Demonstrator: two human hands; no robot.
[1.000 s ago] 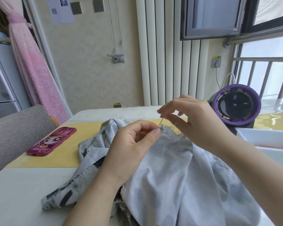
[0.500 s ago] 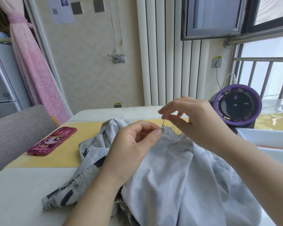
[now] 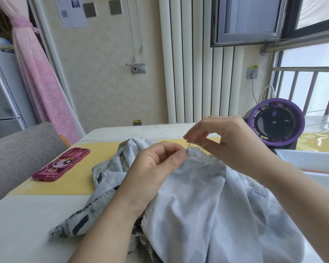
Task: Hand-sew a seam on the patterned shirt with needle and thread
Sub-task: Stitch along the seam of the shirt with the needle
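The patterned shirt (image 3: 207, 202), pale grey with dark marks, lies bunched on the table and over my lap. My left hand (image 3: 152, 171) pinches its frayed raw edge between thumb and fingers. My right hand (image 3: 228, 141) hovers just above that edge, fingers curled. Its thumb and forefinger are close to the thin needle (image 3: 188, 146), which stands in the cloth right beside my left thumb tip. Whether they touch the needle is unclear. Loose thread ends stick up from the edge beside the needle.
A pink phone (image 3: 62, 165) with a cartoon case lies on the yellow mat (image 3: 65, 185) at the left. A purple round fan (image 3: 275, 124) stands at the back right, with a white tray (image 3: 310, 158) in front of it. A grey chair back (image 3: 17, 152) stands at left.
My right hand has come down a little toward the shirt edge, and the needle has sunk lower into the cloth. My left hand keeps its pinch in place.
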